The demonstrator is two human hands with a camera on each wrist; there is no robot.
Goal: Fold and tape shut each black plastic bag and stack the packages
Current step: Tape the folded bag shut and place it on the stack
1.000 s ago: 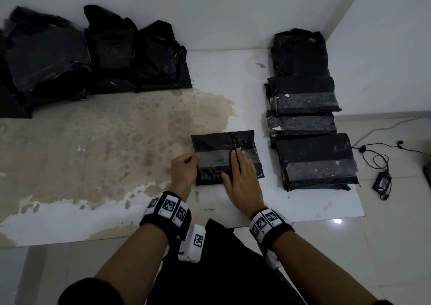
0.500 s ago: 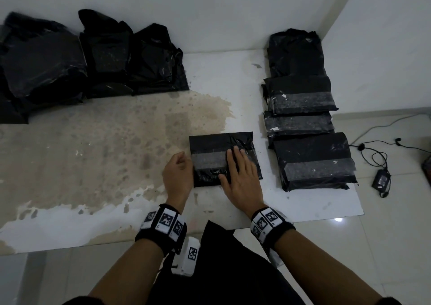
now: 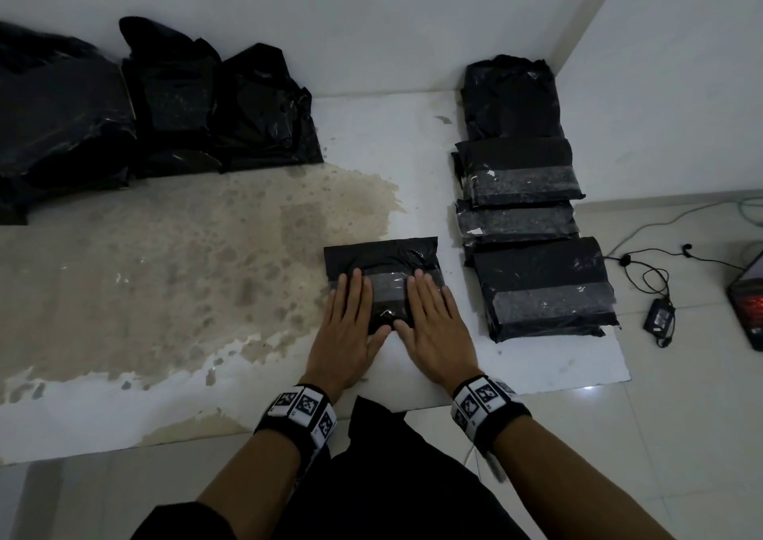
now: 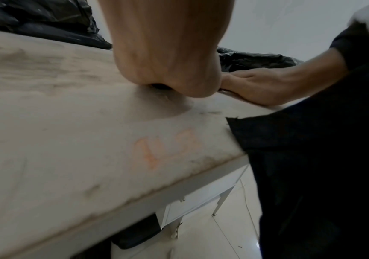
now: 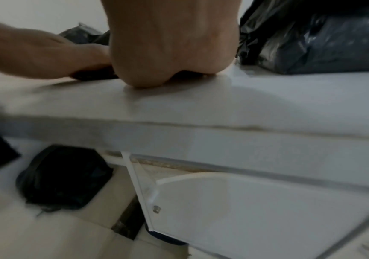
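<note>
Package [image 3: 382, 262] under 2 flat hands

The left hand [image 3: 349, 329], earlier curled at the 9 o'clock edge of the taped black bag [image 3: 384, 264], now lies flat on it, fingers straight, thumb touching the right hand [image 3: 431, 324].

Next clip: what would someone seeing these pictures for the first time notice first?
Both hands, the left hand and right hand, lie flat side by side on a small black taped package near the table's front edge. To its right runs a row of taped packages toward the wall; untaped black bags are heaped at the far left. A big brown worn patch spreads over the white table.
</note>
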